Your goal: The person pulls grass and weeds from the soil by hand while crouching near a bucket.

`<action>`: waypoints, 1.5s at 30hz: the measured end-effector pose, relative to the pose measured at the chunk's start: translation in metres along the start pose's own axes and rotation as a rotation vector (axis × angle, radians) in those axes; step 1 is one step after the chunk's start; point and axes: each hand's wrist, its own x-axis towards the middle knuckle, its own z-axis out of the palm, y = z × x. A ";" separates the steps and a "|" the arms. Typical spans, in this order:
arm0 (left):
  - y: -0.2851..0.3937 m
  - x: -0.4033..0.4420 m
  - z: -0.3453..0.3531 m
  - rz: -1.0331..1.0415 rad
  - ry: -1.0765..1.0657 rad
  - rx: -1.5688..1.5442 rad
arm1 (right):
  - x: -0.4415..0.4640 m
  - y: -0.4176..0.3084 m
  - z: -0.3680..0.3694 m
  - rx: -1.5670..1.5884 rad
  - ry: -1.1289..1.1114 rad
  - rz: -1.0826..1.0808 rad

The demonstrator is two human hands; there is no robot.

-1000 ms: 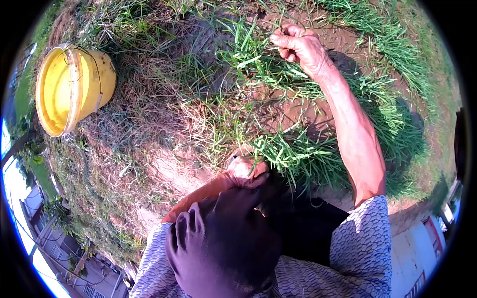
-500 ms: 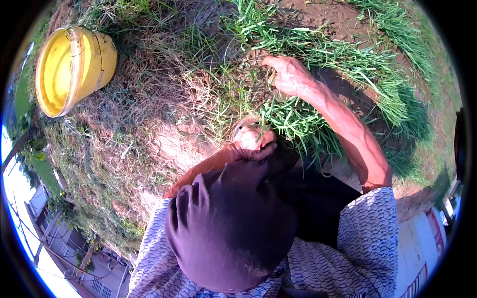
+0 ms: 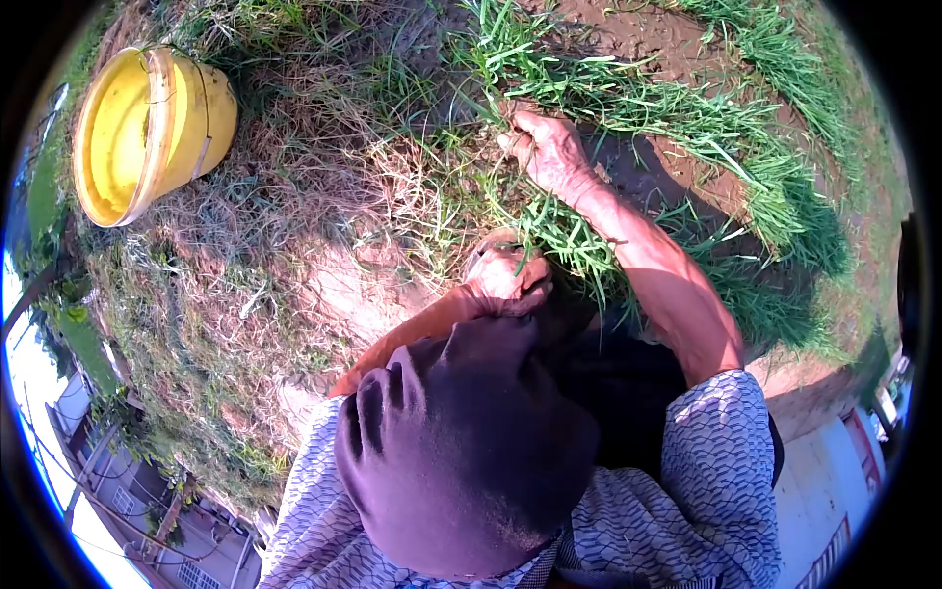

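Observation:
My right hand (image 3: 548, 149) is low over the ground at the left end of a green grass row (image 3: 667, 113), thumb and fingers pressed together. Whatever lies between those fingertips is too small to make out. Close to my body, my left hand (image 3: 508, 277) is curled beside a clump of long green blades (image 3: 569, 236); its fingers are bent and what they may hold is hidden. Dry, straw-like grass (image 3: 392, 191) lies to the left of both hands.
A yellow bucket (image 3: 196, 118) lies tilted at the upper left, its opening facing left. Wet brown soil (image 3: 638, 34) shows between green rows. A dark cloth-covered head (image 3: 466, 452) fills the lower middle. Buildings (image 3: 128, 491) stand at the lower left.
My right hand has come down from the upper soil towards my body, then shifted slightly left. My left hand stays curled by the clump. The view has shifted, and the head covering shows larger.

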 end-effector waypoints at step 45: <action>-0.003 0.010 0.019 0.127 0.022 0.039 | 0.063 -0.046 -0.247 0.014 0.127 0.481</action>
